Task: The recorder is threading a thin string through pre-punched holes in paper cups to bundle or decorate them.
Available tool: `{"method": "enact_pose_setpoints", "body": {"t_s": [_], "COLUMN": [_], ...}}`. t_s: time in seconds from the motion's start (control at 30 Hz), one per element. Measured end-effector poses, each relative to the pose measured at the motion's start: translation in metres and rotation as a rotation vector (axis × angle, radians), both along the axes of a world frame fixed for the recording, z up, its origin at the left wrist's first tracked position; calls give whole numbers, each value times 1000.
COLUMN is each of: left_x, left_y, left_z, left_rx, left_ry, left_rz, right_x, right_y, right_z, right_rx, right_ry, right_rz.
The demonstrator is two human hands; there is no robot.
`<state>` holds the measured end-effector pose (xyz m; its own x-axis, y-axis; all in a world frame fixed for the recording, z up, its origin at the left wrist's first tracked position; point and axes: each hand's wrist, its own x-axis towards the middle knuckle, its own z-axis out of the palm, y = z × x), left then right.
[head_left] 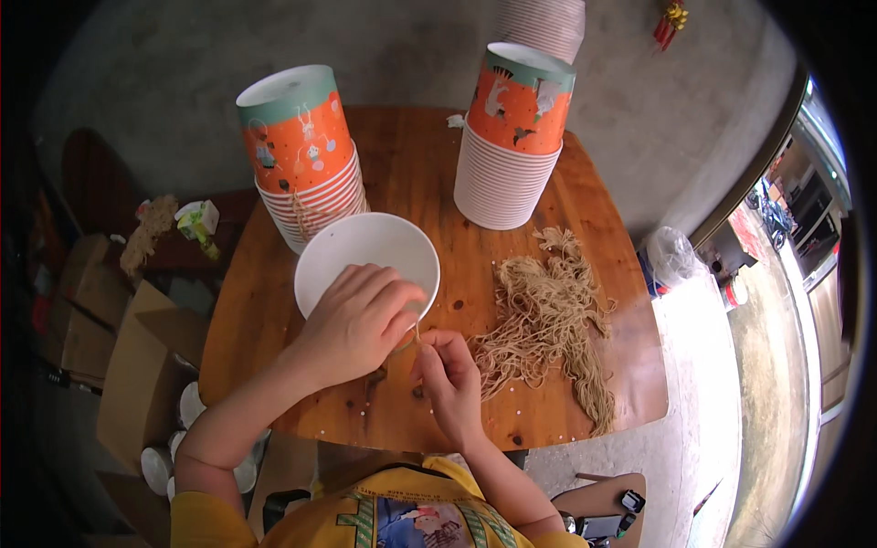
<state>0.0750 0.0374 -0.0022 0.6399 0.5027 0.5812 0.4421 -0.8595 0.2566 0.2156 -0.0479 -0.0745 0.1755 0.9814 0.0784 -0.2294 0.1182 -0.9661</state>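
A white paper bucket (379, 239) tilts over the wooden table, its open mouth towards me. My left hand (358, 321) is closed on its near rim, with the fingertips reaching inside. Just right of that, my right hand (447, 373) pinches a thin tan cord (418, 332) between thumb and forefinger at the bucket's rim. The cord's other end is hidden by my left hand. To the right lies a loose heap of tan cords (548, 306).
Upside-down stacks of orange and green paper buckets stand at the back left (297, 151) and back right (521, 110) of the table (411, 183). Left of the table, an open cardboard box (151, 342) holds white buckets (157, 468). A stool (598, 502) with small devices is at lower right.
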Motion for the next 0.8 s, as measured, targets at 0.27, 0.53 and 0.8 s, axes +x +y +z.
{"method": "enact_pose_setpoints", "body": {"t_s": [0.27,0.53,0.8], "left_x": [-53,-37,-28], "left_y": [-19,-71,-69], "left_z": [-14,-56,-61], "left_rx": [182,-1085,-1579], "left_ry": [146,-833,-1108], "left_rz": [142,240,-46], "right_x": [4,-17,-28], "right_y": [-41,-39,-42], "right_z": [-2,-6,-5], "right_rx": [-177,-124,-23], "right_ry": [-114,-164,-327], "right_rz": [200,282,227]}}
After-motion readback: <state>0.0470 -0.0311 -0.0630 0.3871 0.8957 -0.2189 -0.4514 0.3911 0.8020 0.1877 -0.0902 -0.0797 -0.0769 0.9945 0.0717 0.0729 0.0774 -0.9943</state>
